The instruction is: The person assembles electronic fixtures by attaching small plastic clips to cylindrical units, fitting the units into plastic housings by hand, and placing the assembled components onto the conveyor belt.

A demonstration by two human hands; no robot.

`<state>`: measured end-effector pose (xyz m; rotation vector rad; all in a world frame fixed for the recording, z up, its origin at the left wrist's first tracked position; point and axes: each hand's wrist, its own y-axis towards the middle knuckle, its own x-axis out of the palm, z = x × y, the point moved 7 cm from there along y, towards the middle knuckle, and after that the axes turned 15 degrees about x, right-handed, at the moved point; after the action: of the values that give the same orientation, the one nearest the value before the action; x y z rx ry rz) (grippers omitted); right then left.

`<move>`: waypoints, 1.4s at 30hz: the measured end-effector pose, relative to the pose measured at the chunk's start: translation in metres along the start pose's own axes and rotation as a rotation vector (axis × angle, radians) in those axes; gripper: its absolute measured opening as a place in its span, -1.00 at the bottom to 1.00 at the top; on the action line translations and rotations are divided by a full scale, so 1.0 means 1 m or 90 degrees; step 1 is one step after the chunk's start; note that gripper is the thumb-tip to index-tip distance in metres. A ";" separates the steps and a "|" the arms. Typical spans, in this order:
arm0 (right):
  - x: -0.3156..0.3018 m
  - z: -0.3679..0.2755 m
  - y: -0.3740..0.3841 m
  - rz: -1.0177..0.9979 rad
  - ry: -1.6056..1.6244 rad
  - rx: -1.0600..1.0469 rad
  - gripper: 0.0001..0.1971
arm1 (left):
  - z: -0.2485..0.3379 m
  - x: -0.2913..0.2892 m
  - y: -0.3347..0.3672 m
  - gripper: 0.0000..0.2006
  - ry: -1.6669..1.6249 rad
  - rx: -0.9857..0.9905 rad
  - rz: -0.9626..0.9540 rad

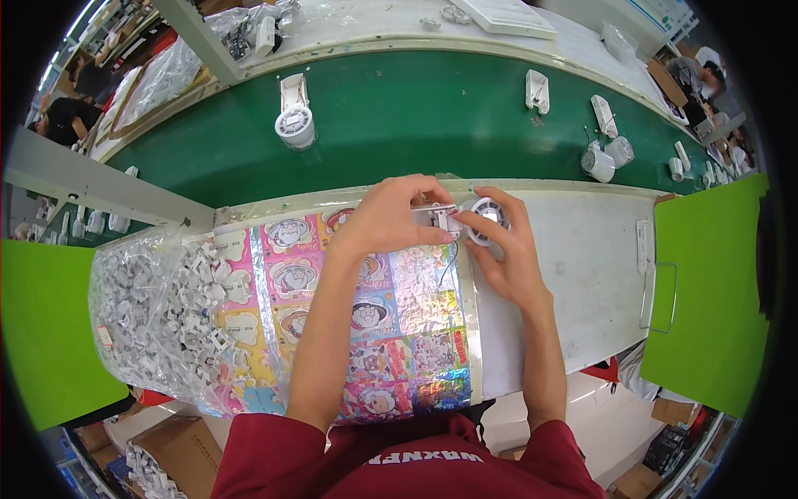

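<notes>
White part (440,218) half hidden under left-hand fingers (407,218); distant workers blurred.

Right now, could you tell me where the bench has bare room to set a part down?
The white benchtop is bare between the right hand and the green panel. The patterned mat is open near its front edge. It is crowded at the bag of white parts on the left.

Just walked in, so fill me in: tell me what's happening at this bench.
A person's left hand and right hand together hold a small white plastic assembly, a bracket against a round slotted part, over a colourful sticker sheet. A clear bag of white parts lies at the left. Similar white units sit on the green conveyor belt beyond.
</notes>
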<state>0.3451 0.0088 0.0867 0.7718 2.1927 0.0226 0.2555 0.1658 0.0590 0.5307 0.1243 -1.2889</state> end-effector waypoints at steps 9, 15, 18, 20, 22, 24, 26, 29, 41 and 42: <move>-0.007 0.017 0.004 -0.064 0.043 0.086 -0.41 | -0.003 0.009 0.001 -0.53 0.163 0.021 -0.043; -0.009 0.031 0.008 -0.099 0.251 0.157 -0.34 | -0.001 0.007 -0.002 -0.44 0.081 0.033 -0.081; -0.007 0.032 0.006 -0.073 0.190 0.136 -0.35 | 0.002 0.007 -0.002 -0.37 0.049 0.030 -0.096; -0.006 0.030 0.006 -0.087 0.174 0.136 -0.36 | 0.003 0.009 -0.002 -0.34 0.058 0.038 -0.108; -0.008 0.029 0.006 -0.075 0.160 0.126 -0.37 | 0.000 0.009 -0.001 -0.35 0.082 0.017 -0.083; -0.008 0.028 0.005 -0.064 0.145 0.116 -0.38 | 0.001 0.011 0.000 -0.38 0.087 0.016 -0.080; -0.008 0.027 0.004 -0.036 0.075 0.096 -0.39 | 0.001 0.013 0.002 -0.41 0.091 0.015 -0.077; -0.007 0.033 0.006 -0.061 0.152 0.131 -0.39 | -0.003 0.013 0.000 -0.40 0.098 -0.022 -0.078; -0.009 0.031 0.006 -0.051 0.149 0.145 -0.43 | 0.000 0.013 0.004 -0.42 0.187 0.031 -0.063; -0.008 0.032 0.006 -0.051 0.148 0.145 -0.43 | -0.001 0.013 0.003 -0.43 0.180 0.025 -0.059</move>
<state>0.3746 0.0022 0.0717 0.8395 2.4759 -0.1894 0.2627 0.1549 0.0542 0.7466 0.3634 -1.3032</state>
